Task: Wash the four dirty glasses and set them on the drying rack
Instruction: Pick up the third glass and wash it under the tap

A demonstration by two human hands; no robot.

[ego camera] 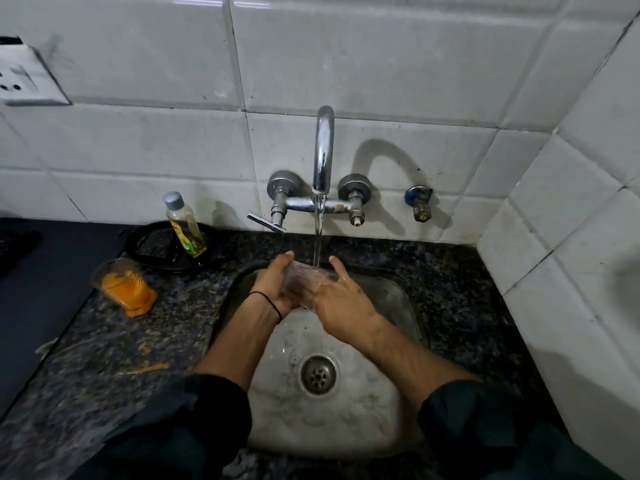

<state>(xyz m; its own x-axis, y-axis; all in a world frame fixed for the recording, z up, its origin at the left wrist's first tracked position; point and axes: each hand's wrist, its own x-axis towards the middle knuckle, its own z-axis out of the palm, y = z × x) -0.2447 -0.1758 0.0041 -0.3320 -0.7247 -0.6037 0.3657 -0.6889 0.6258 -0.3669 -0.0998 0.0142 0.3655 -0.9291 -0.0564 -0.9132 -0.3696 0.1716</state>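
Observation:
A clear glass point(304, 278) lies tilted on its side over the steel sink point(388, 386), under the water running from the tap point(323, 150). My left hand point(273, 287) cups its left side and my right hand point(341, 299) grips its right side. A second glass point(121, 285), smeared with orange residue, stands on the granite counter point(104, 341) left of the sink. No drying rack is in view.
A bottle of yellow dish liquid point(185, 225) stands on a black plate point(152, 247) behind the orange glass. The tap's lever point(266, 222) points left. A wall socket point(24, 77) sits upper left. Tiled walls close the back and right.

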